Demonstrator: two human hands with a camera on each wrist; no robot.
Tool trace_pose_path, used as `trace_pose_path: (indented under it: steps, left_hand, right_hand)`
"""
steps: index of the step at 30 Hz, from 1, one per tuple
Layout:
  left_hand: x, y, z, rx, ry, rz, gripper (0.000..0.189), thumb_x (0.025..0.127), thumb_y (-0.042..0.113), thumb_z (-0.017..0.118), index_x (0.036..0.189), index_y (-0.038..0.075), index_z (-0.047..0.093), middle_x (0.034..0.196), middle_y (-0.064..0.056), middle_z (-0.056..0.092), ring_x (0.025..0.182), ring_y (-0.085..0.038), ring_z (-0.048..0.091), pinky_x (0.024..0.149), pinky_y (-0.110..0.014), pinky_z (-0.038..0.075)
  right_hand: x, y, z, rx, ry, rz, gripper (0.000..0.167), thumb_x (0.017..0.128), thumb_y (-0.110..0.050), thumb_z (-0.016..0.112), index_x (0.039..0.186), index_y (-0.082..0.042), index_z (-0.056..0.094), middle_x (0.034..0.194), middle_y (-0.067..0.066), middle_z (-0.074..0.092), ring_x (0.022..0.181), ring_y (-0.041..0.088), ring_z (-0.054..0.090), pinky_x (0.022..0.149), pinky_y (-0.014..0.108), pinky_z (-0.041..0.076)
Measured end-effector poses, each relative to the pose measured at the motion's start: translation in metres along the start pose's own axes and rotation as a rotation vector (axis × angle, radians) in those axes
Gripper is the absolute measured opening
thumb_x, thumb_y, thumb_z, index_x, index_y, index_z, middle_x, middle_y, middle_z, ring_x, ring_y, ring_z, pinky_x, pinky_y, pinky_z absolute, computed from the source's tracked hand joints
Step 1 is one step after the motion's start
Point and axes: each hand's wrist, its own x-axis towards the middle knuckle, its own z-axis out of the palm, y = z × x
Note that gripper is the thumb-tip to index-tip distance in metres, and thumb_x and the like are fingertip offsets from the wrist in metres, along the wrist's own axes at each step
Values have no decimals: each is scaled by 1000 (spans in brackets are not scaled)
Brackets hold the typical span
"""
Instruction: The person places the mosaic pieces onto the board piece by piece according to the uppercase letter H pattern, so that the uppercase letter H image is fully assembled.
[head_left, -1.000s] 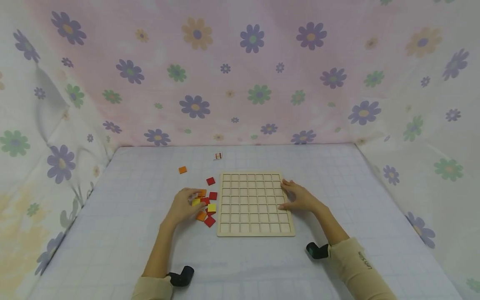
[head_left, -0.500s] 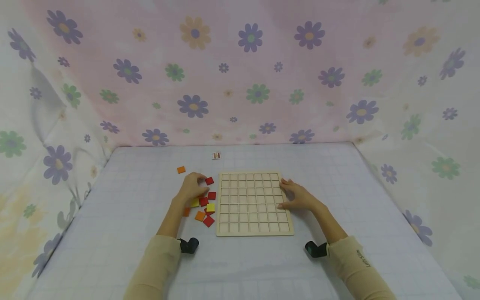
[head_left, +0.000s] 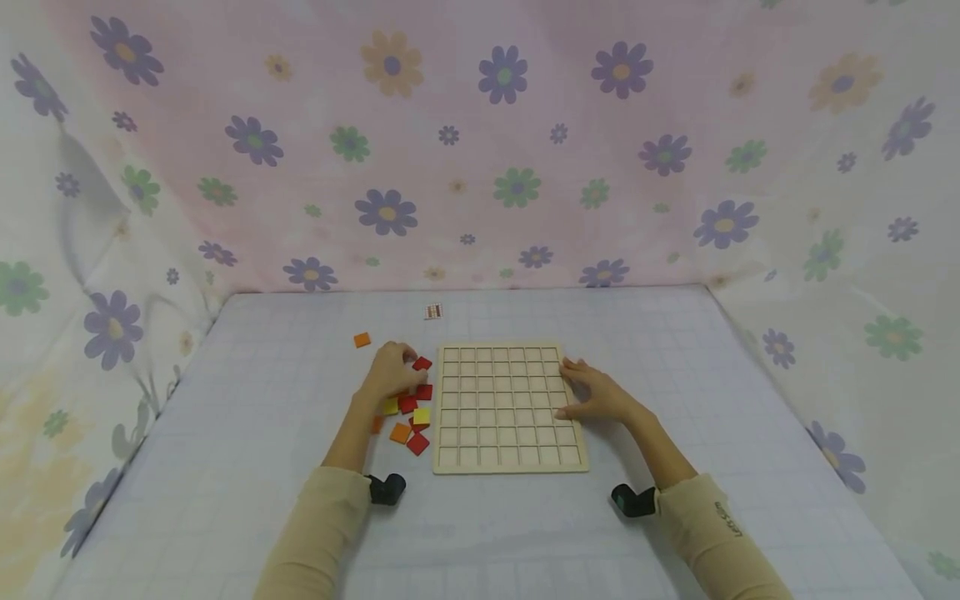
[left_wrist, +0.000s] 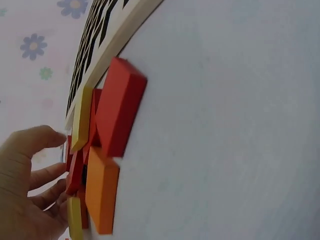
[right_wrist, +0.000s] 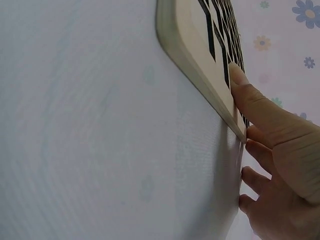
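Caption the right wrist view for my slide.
The right hand grips the edge of a pale gridded board.

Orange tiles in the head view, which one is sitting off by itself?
The farthest orange tile, beyond the left hand and to its left. It lies alone; the other visible orange tiles are bunched closer in.

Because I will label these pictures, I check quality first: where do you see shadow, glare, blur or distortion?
Head view: muted light, no strong glare on the wooden board. Left wrist view: the board's rim bows in a curve, and the picture looks soft. Right wrist view: a shadow lies on the white cloth beside the right hand.
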Motion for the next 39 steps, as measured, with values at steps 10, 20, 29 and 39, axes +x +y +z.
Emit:
trace_pose_path:
  steps: [10,20,29,39]
  left_hand:
    - [1,6,9,-24,29,-57,33,82,21,70,104,-2,62,96,-13,53,87,-24,49,69,-30,46]
    - [2,24,19,-192,44,204,27,77,11,75,95,-5,64,87,-13,60,78,-23,50,68,-29,44]
    - [16,45,37,-158,-34,232,22,77,9,73,95,-3,70,95,-14,63,89,-26,55,78,-37,48]
    - [18,43,33,-213,-101,199,24,77,9,77,98,0,73,100,-13,64,95,-28,56,83,-40,46]
  right_hand:
    - [1,0,1,4,-1,12,88,74,-35,79,139,8,37,148,23,27,137,46,16,108,59,14]
    - [-1,-3,-1,3,-6,25,87,74,-33,79,139,9,36,149,22,27,138,45,15,108,60,14]
    - [-2,0,1,15,5,15,88,75,-34,78,139,9,36,149,23,26,138,46,15,107,61,12]
    - [-2,-3,1,43,-3,17,87,75,-33,78,139,9,36,149,23,25,138,46,14,108,61,10]
